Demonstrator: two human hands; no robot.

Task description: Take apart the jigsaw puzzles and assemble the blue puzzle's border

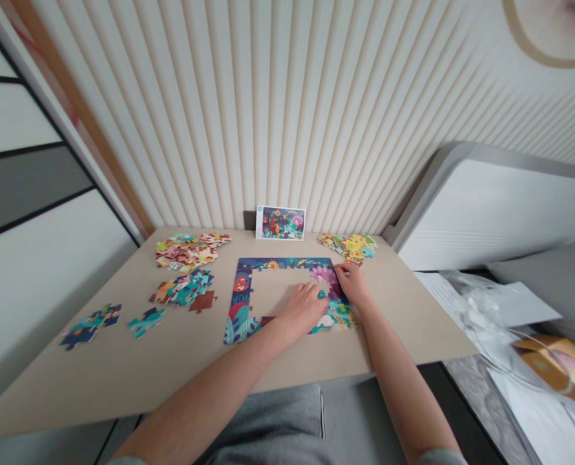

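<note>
A jigsaw puzzle (240, 300) lies on the table, its colourful border joined into a frame and bare tabletop showing inside it. My left hand (303, 307) reaches over the inner right part, fingers bent down and closed at a puzzle piece (322, 294) with teal on it; the palm hides part of the lower border. At the upper right edge of the puzzle rests my right hand (353, 282), its fingertips touching the purple border with the fingers slightly apart. Behind the puzzle, a picture card (281, 223) with the full scene leans upright against the wall.
Loose pieces lie in a large pile (185, 250) at back left, a teal and brown pile (183, 289) before it, joined clusters (91, 325) farther left, and a yellow pile (350, 246) at back right. Papers and a plastic bag (481, 307) sit beyond the table's right edge.
</note>
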